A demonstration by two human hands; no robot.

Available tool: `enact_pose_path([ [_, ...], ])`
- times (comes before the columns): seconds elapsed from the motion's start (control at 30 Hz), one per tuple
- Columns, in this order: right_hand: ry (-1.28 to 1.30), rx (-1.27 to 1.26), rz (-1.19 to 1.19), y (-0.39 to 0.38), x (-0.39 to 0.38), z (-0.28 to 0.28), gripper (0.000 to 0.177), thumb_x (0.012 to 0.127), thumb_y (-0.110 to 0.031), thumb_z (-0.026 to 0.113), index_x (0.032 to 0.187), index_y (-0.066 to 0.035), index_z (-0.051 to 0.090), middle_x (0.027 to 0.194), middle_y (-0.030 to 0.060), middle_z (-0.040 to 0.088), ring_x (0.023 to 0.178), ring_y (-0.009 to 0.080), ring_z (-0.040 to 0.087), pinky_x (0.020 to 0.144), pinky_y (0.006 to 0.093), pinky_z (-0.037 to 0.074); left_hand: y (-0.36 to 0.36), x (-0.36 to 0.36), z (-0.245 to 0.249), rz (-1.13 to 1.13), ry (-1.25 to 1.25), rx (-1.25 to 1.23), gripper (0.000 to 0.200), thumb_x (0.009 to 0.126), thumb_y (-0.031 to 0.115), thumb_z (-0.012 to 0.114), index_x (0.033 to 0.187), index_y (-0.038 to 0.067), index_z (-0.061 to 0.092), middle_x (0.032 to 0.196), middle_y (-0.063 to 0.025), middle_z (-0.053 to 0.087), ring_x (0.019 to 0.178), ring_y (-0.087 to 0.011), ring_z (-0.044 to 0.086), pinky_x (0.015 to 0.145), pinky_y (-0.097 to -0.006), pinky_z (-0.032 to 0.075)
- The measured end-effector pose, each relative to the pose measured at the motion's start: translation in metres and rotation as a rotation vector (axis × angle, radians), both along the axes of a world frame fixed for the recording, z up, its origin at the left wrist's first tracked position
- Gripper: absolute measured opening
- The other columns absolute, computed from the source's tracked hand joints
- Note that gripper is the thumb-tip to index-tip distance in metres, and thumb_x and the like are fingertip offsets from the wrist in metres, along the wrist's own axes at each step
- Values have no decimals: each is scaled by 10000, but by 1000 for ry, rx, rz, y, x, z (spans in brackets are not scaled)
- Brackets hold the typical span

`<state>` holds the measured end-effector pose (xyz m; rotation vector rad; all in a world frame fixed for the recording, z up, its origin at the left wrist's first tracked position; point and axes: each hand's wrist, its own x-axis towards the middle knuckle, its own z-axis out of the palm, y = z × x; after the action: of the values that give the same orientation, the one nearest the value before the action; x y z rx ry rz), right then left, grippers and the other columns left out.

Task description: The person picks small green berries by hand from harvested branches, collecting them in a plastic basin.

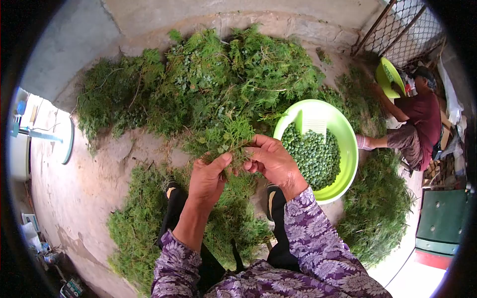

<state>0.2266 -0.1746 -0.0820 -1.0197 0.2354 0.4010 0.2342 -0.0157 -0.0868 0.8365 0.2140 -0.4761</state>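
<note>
My left hand (206, 180) is closed, pinching a leafy evergreen sprig (229, 138) between thumb and fingers. From the other side, my right hand (274, 163) has its thumb and fingers pressed together on the same sprig; any small piece under those fingertips is hidden. Just right of my right hand stands a light green plastic basin (351, 149) with a ribbed washboard panel (314, 120) at its far side. Many small round green cones or berries (310, 159) lie in it.
A large heap of cut evergreen branches (223, 74) lies against the wall. More piles lie at my feet (136, 223) and to the right (375, 208). A person in a maroon shirt (420, 116) sits at right beside another green basin (385, 79), near a metal mesh gate (407, 30).
</note>
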Motion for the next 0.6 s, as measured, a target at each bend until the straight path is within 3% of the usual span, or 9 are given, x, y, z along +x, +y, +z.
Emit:
enact_pose_path([
  [0.1, -115, -270, 79, 0, 0, -1, 131, 806, -95, 549, 915, -23, 557, 693, 23, 574, 565, 79, 526, 502, 199, 418, 1, 0, 0, 8, 9, 27, 134, 744, 67, 616, 848, 26, 544, 721, -47, 572, 583, -151, 524, 514, -311, 435],
  [0.17, -341, -748, -48, 3, -1, -5, 88, 815, -91, 535, 860, -19, 556, 698, 20, 567, 551, 73, 510, 479, 195, 399, 2, -1, -7, 1, 11, 20, 134, 736, 66, 625, 838, 31, 544, 711, -47, 570, 580, -149, 524, 511, -312, 436],
  [0.2, -340, -748, -46, 0, 0, -10, 88, 815, -91, 535, 860, -19, 556, 698, 20, 567, 551, 73, 510, 479, 195, 399, 3, -3, -13, -24, -23, 130, 97, 735, 63, 625, 811, 37, 572, 700, -28, 580, 576, -111, 529, 508, -264, 432],
  [0.27, -617, -1379, -249, -9, 2, -20, 86, 808, -95, 530, 835, -14, 543, 707, 45, 569, 548, 96, 489, 463, 195, 379, 4, -6, -16, -49, -57, 242, 60, 734, 61, 625, 785, 44, 599, 690, -9, 591, 572, -73, 535, 505, -217, 428],
  [0.3, -617, -1379, -251, -17, 3, -17, 86, 808, -95, 530, 835, -14, 543, 707, 45, 569, 548, 96, 489, 463, 195, 379, 2, -6, -1, -12, -40, 244, 35, 730, 61, 628, 731, 56, 594, 650, 13, 571, 541, -56, 502, 487, -212, 400],
  [0.37, -37, -76, -211, -34, 4, -4, 88, 788, -68, 523, 857, -15, 513, 772, 82, 574, 584, 110, 501, 447, 198, 364, 0, -4, 7, 30, -23, 242, 65, 725, 62, 632, 676, 68, 590, 610, 35, 550, 509, -40, 469, 469, -207, 372],
  [0.4, -29, 108, -240, -34, 3, 1, 137, 782, -49, 508, 910, -7, 482, 812, 97, 557, 601, 106, 496, 435, 194, 343, 0, -4, 7, 11, -49, 290, 78, 727, 65, 632, 663, 68, 587, 609, 46, 537, 506, -35, 446, 464, -202, 350],
  [0.57, -94, 272, -197, -34, 2, 12, 125, 776, -34, 490, 898, -7, 486, 790, 83, 543, 621, 90, 491, 440, 191, 342, 3, -7, -18, -101, -187, 470, 77, 733, 67, 627, 666, 49, 594, 613, 67, 511, 517, -22, 410, 468, -191, 323],
  [0.6, -113, 206, -146, -34, 1, 13, 117, 768, -43, 498, 880, -13, 506, 773, 80, 550, 622, 89, 498, 449, 186, 350, 1, -8, -19, -100, -183, 493, 39, 722, 51, 640, 723, 44, 602, 682, 32, 557, 572, -43, 471, 506, -212, 378],
])
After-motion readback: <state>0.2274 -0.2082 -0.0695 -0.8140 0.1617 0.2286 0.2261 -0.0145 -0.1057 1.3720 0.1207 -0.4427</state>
